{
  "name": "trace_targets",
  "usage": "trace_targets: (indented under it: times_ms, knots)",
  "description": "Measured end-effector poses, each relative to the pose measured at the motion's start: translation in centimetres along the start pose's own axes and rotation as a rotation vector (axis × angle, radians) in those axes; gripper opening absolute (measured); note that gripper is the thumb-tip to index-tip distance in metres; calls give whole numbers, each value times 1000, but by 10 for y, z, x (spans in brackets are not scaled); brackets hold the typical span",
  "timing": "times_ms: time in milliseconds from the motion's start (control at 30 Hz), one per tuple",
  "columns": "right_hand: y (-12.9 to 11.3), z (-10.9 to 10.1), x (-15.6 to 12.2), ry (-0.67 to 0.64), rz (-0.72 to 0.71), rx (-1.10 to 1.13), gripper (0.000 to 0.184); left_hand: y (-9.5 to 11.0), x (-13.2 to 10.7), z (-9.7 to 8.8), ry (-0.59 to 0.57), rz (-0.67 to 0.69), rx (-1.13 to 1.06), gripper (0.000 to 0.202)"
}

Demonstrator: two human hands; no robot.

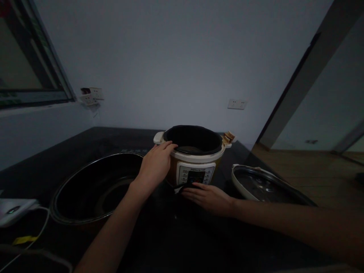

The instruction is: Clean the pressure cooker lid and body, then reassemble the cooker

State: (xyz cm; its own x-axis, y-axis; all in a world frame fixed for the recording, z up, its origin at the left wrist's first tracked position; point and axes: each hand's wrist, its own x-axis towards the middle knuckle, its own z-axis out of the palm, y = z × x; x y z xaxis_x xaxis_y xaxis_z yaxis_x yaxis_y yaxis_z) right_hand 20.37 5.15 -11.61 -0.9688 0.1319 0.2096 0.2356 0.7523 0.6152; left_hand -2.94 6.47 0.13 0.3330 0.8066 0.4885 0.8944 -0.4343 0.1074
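An electric pressure cooker (170, 172) stands upright on the black countertop, lidless, with a dark inside and a white rim. My left hand (157, 159) grips the rim at its left side, fingertips over the edge. Low on the cooker's front, below the control panel (196, 172), my right hand (207, 197) presses a dark cloth (186, 186) against the body. Most of this cloth is hidden by the fingers; a whitish bit shows at its left end.
Left of the cooker sits a large black inner pot (96, 163). The detached lid (264, 184) lies to the right. A white device (17, 210) with a cable and a yellow strip (25, 239) are at far left. Wall sockets (237, 104) are behind.
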Motion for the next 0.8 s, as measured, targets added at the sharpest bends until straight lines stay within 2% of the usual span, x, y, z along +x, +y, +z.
trace_targets:
  times_ms: [67,167,267,333,433,567,700,800]
  knots:
    - [15,-13,5,33,45,-16,50,1,0,0,-4,-5,10,42]
    - [33,-34,19,71,149,-55,46,1,0,0,-21,-25,7,42]
    - [39,-51,36,130,201,-86,43,2,0,0,-27,-36,1,41]
    - [38,-56,49,190,193,-108,33,3,-1,-1,-27,-40,6,42]
    - [40,-53,68,249,165,-137,20,4,0,-1,-36,-51,16,41]
    - [46,-36,79,229,105,-171,26,4,0,1,-50,-48,21,42]
    - [44,-27,75,99,73,-204,37,3,0,2,-47,-39,28,42]
    - [35,-21,70,-10,19,-225,43,5,0,0,-41,-46,26,42]
